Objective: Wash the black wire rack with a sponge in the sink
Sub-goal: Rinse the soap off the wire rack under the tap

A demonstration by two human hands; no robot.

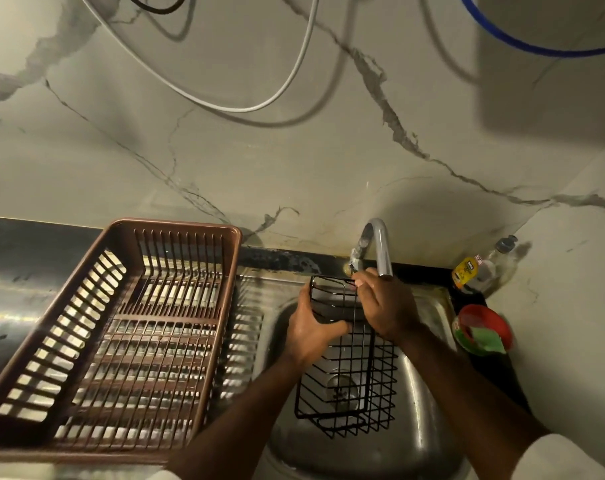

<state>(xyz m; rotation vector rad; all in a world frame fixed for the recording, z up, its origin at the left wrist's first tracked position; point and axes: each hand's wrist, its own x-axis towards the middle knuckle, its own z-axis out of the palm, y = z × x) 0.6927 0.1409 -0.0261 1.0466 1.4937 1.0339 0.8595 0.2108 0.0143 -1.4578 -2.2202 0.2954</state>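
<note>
So, brown slotted plastic dish drainer (121, 323) on the left. Left hand (311, 336) grips the black wire rack (346, 372) by its left edge, rack sitting in the steel sink (425, 393). Right hand (385, 310) has fingers curled round its far right corner. Green sponge (486, 339) sits in a red bowl (501, 323), far right.

The wire rack (346, 375) between the left hand (311, 334) and the right hand (384, 306) is black, its wires crossing in a square grid. The sink (429, 341) under it is dull steel grey. Left of the left hand, the dish basket (121, 323) is brown and slatted, on a grey tabletop (17, 296). Right of the right hand are a red bowl (484, 310), a green sponge (488, 341) and a clear bottle (465, 271) with a yellow label. Beyond the hands, the tap (380, 244) is silver. The wall (224, 161) is off-white with grey veins, crossed by a white cable (294, 74) and a blue hose (536, 46).
</note>
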